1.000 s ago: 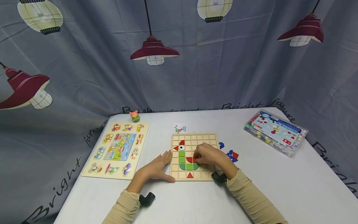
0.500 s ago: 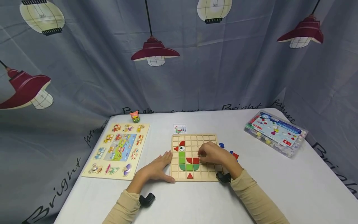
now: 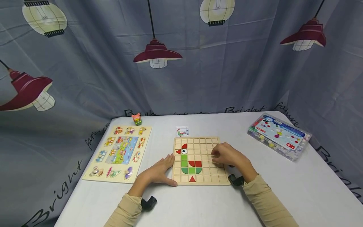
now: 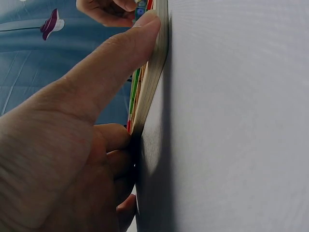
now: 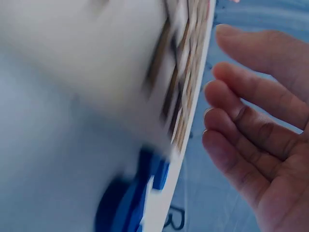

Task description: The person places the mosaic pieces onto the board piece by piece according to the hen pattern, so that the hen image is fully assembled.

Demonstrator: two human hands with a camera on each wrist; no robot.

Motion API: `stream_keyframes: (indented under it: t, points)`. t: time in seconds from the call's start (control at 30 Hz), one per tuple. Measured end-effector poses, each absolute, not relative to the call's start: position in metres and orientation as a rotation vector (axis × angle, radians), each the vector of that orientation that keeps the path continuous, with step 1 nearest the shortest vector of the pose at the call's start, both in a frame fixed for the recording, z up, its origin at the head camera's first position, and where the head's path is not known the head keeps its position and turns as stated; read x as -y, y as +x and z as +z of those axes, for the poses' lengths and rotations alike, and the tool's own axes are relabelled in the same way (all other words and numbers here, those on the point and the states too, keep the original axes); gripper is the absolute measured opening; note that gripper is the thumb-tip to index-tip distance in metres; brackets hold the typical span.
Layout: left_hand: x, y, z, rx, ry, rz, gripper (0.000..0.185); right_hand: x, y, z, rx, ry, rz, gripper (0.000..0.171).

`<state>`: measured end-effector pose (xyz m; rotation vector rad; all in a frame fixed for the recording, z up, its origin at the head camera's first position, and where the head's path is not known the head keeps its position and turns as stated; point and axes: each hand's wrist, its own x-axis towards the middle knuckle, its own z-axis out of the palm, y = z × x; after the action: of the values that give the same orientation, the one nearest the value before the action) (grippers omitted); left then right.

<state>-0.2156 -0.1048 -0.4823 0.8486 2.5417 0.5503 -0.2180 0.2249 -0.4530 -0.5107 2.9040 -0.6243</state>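
Observation:
A square wooden grid board (image 3: 210, 180) lies on the white table, with flat coloured pieces set in its left half. Among them are a red triangle (image 3: 192, 179), green squares (image 3: 184, 160), a round eye piece (image 3: 184, 151) and red pieces (image 3: 198, 164). My left hand (image 3: 158, 171) rests against the board's left edge, fingers extended; in the left wrist view its thumb (image 4: 113, 67) touches the rim. Over the board's right side hovers my right hand (image 3: 229, 156), its fingers loosely bent and holding nothing in the right wrist view. Blurred blue pieces (image 5: 123, 205) lie beside the board, mostly hidden from the head view.
A vehicle puzzle board (image 3: 93, 171) lies at left, with a small pig figurine (image 3: 136, 119) behind it. The pattern card (image 3: 182, 131) sits just beyond the grid board. At the right back is a clear plastic box (image 3: 279, 135) of colourful pieces.
My right hand has left the red pieces and moved rightward across the board to its right edge, now covering the loose blue and red pieces. My left hand stays in place.

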Motion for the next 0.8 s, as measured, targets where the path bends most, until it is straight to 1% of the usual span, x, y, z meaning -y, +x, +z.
stream_keyframes:
  t: [0.2,0.5,0.8]
  points:
    - [0.106,-0.215,-0.482,-2.541,0.839,0.557,0.118,-0.247,-0.215,-0.457,-2.918,-0.470,-0.627,0.016]
    - [0.107,-0.215,-0.485,-2.539,0.856,0.555,0.118,-0.279,-0.209,-0.460,-2.908,-0.285,-0.635,0.023]
    - [0.107,-0.216,-0.484,-2.540,0.861,0.550,0.118,-0.308,-0.205,-0.460,-2.913,-0.220,-0.620,0.023]
